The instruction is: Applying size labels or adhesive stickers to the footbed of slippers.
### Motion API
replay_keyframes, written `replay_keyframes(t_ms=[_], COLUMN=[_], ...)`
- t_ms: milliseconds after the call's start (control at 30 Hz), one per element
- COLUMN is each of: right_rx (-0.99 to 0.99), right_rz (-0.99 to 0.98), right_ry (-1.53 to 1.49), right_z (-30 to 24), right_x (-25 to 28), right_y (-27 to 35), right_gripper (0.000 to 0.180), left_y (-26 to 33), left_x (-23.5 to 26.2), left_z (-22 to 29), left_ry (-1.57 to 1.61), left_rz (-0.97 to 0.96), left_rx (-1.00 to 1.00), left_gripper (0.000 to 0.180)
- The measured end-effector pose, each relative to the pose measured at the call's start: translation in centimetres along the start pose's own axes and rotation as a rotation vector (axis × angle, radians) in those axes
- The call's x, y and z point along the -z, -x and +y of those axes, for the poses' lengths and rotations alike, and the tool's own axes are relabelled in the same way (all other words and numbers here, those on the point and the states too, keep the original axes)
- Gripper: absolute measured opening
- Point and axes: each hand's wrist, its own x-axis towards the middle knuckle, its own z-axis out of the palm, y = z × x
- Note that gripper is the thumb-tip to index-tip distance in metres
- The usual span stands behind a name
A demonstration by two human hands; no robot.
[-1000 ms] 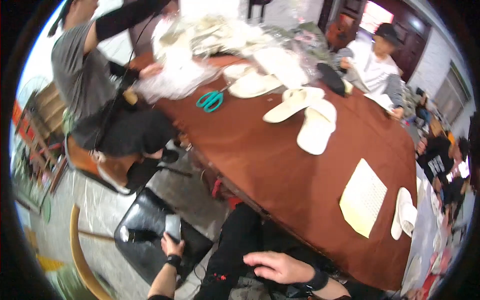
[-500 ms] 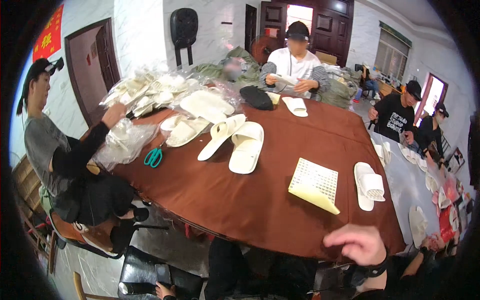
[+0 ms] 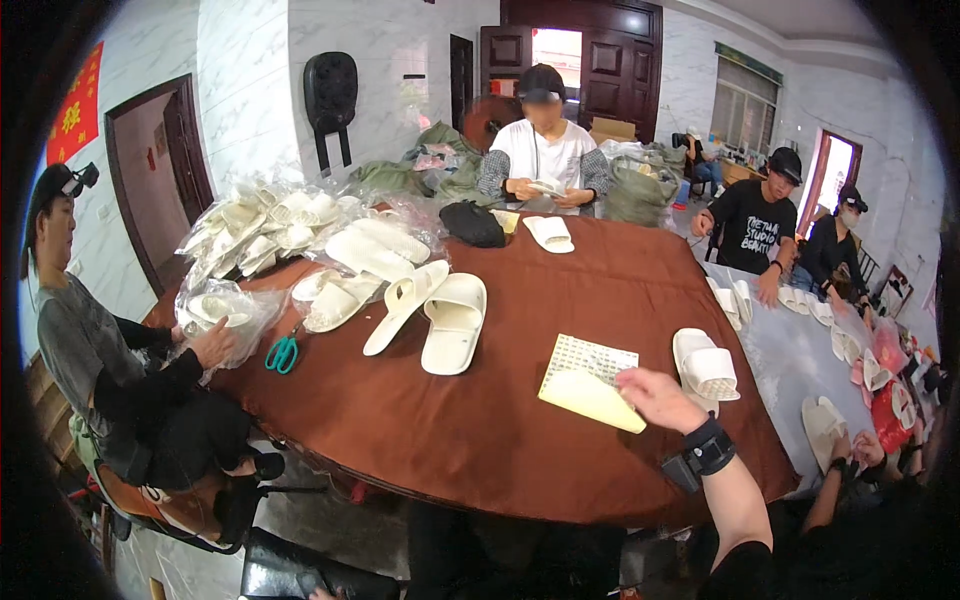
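My right hand (image 3: 662, 398), with a black band and small box at the wrist, is at the right edge of a sheet of small stickers (image 3: 592, 356). Its fingers are bent together on that edge. The sheet's yellow backing (image 3: 590, 398) is folded up along the near side. Just right of the hand lies a pair of cream slippers (image 3: 708, 368), one partly over the other. Of my left hand (image 3: 322, 594), only a sliver shows at the lower edge, by a black padded seat; its fingers are mostly cut off.
A brown cloth covers the table (image 3: 500, 440). On it lie cream slippers (image 3: 455, 325), teal-handled scissors (image 3: 282, 354), a heap of bagged slippers (image 3: 270, 225) and a black cap (image 3: 472, 224). Co-workers sit left, across and right, where slippers line a grey table (image 3: 780, 345).
My right hand has moved forward and left from the near table edge to the sticker sheet. The view has shifted. The left co-worker's hand has come down to a bagged slipper.
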Motion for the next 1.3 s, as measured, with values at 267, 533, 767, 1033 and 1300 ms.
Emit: replay_keyframes(t_ms=[267,533,767,1033,1300], right_rx=[0.216,0.217,0.224,-0.026,-0.084], right_rz=[-0.528,-0.490,-0.368,-0.385,-0.383], right_ry=[0.001,-0.030,-0.068,-0.247,-0.279], right_z=[-2.6,-1.5,-0.2,-0.1,0.0], right_x=[-4.9,-4.9,-5.3,-5.3,-5.4], right_y=[-0.5,1.6,3.8,4.0,3.8], right_gripper=[0.033,0.034,0.033,0.033,0.030], left_y=[8.9,4.7,-3.5,-2.4,3.0], left_x=[26.2,34.3,31.6,31.6,32.7], left_z=[25.4,44.6,50.6,50.9,46.1], left_ry=[1.036,0.214,-0.053,-0.077,0.099], left_rz=[0.033,0.471,0.490,0.573,0.677], left_rx=[-0.916,-1.366,-1.109,-1.137,-1.421], left_gripper=[0.016,0.057,0.051,0.017,0.021])
